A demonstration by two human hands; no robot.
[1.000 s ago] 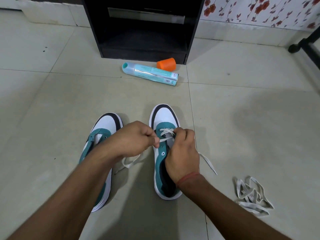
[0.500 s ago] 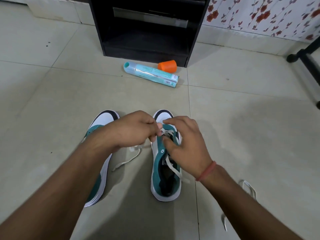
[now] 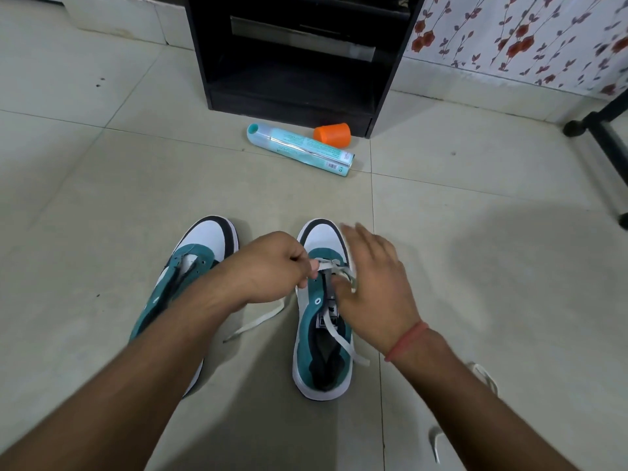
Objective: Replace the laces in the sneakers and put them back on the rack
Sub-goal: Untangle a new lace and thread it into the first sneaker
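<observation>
Two teal, white and black sneakers stand side by side on the tiled floor, toes away from me. The left sneaker (image 3: pixel 190 277) has no lace and my left forearm covers part of it. A white lace (image 3: pixel 334 329) runs through the front eyelets of the right sneaker (image 3: pixel 317 334). My left hand (image 3: pixel 272 265) pinches one strand of that lace beside the front eyelets. My right hand (image 3: pixel 372 283) hovers over the shoe's right side with fingers spread, slightly blurred, its thumb at the lace. One loose end trails left on the floor, another lies across the shoe's opening.
A black shoe rack (image 3: pixel 299 52) stands ahead against the wall. In front of it lie a teal tube-shaped box (image 3: pixel 299 149) and an orange cap (image 3: pixel 332 134). A spare white lace (image 3: pixel 482 375) shows beside my right forearm. A black metal stand (image 3: pixel 598 134) is at the right edge.
My right hand let go of the lace and spread its fingers, moving forward over the toe. My left hand kept its pinch. The view tilted so the spare lace pile is mostly hidden.
</observation>
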